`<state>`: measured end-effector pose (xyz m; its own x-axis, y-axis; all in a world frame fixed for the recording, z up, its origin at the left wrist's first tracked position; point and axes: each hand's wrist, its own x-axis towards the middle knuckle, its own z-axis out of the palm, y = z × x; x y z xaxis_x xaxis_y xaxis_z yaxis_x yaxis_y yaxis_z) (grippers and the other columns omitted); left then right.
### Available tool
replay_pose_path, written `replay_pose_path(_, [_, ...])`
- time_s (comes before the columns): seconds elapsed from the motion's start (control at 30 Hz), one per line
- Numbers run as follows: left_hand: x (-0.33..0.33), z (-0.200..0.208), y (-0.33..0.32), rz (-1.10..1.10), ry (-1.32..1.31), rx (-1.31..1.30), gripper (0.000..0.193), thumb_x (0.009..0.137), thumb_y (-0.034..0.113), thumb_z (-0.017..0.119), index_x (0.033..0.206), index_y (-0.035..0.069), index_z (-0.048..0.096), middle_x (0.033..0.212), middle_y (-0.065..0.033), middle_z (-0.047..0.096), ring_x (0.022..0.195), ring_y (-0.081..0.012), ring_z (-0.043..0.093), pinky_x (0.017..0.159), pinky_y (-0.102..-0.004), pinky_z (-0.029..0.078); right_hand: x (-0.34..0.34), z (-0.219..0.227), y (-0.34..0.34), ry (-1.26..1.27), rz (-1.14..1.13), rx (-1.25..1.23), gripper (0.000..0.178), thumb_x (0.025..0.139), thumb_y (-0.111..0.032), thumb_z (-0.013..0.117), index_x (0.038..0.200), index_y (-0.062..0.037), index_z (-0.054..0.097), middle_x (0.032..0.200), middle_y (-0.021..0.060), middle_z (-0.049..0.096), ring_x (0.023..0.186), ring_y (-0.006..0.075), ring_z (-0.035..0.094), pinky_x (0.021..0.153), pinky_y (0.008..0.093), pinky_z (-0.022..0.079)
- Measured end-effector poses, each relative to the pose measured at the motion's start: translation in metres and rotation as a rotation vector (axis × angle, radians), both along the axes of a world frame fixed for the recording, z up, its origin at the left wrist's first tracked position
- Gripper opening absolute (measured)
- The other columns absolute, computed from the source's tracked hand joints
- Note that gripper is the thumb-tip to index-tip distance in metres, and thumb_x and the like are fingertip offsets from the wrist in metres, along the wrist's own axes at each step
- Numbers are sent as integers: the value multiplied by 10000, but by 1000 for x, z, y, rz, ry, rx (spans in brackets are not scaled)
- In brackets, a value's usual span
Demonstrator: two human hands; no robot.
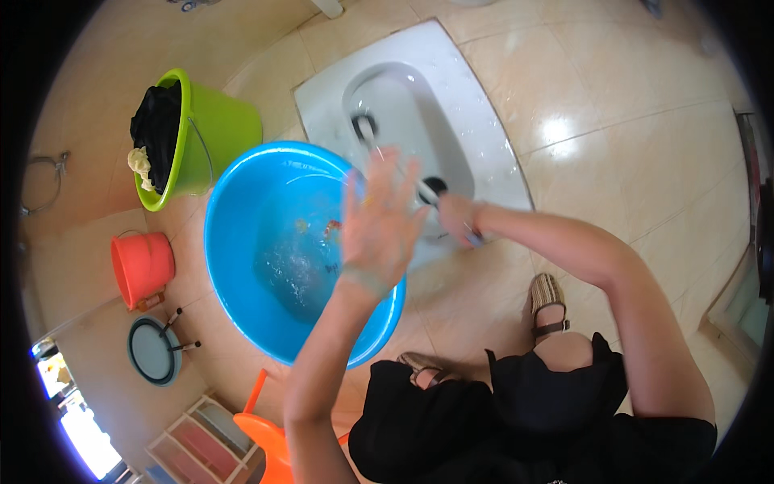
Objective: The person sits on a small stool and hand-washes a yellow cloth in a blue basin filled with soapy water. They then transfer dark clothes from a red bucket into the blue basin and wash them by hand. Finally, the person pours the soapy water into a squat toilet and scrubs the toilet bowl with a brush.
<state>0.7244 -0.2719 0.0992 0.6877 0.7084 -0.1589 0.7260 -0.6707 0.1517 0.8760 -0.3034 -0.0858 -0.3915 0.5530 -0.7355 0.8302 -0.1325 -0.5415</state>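
Observation:
My left hand [379,222] is raised over the right side of a large blue basin [226,234], fingers spread and nothing in them. Water with white froth lies in the basin, and a small orange-red patch [332,227] shows beside my fingers. My right hand [459,219], smeared by motion, is closed at the lower end of a thin pale stick-like thing [426,190]. This runs up and left over a white squat toilet [492,133], partly behind my left fingers. A dark-and-white shape [364,126] shows at its far end; its kind is too blurred to tell.
A green bucket [226,129] holding black cloth [157,121] stands at the far left. Below it are a red bucket [145,262], a grey round basin [153,351], a rack [205,440] and an orange plastic stool [270,444]. My sandalled feet rest on the tiles.

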Motion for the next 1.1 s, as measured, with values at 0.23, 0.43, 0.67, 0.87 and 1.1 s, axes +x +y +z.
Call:
replay_pose_path(0.23, [66, -86, 48, -276, 700, 1, 578, 933, 245, 421, 1466, 77, 275, 1528, -150, 235, 1434, -299, 159, 1151, -437, 134, 60, -26, -104, -78, 331, 229, 260, 835, -115, 490, 931, 39, 675, 759, 231, 667, 566, 301, 665, 473, 410, 524])
replay_pose_path(0.43, [78, -109, 36, 131, 380, -313, 543, 938, 255, 415, 1423, 27, 324, 1422, -251, 365, 1309, -364, 374, 1086, -427, 289, 34, 2, 19, -334, -214, 84, 189, 823, -74, 577, 959, 30, 656, 808, 158, 682, 701, 297, 692, 601, 385, 558])
replay_pose_path(0.67, [82, -177, -65, 982, -698, -746, 723, 855, 329, 623, 1361, -84, 313, 1336, -272, 457, 1220, -437, 448, 1050, -432, 348, 55, 100, -92, 124, -488, -359, 311, 923, -259, 494, 836, 34, 548, 581, 98, 571, 423, 204, 576, 395, 354, 467])
replay_pose_path(0.87, [95, -118, -81, 1261, -623, -1165, 509, 939, 408, 463, 1220, -13, 516, 1070, -190, 615, 925, -307, 579, 855, -383, 471, 43, 65, -109, 766, -1391, -558, 212, 942, -286, 497, 913, -75, 504, 569, 3, 486, 401, 116, 461, 354, 286, 363])
replay_pose_path(1.1, [115, -177, 18, 1174, -688, -1296, 540, 973, 530, 321, 881, 57, 564, 778, -82, 610, 624, -180, 545, 535, -348, 447, 38, 33, -10, 675, -1561, -444, 321, 952, -456, 464, 820, -164, 484, 539, -24, 420, 393, 97, 350, 357, 266, 248])
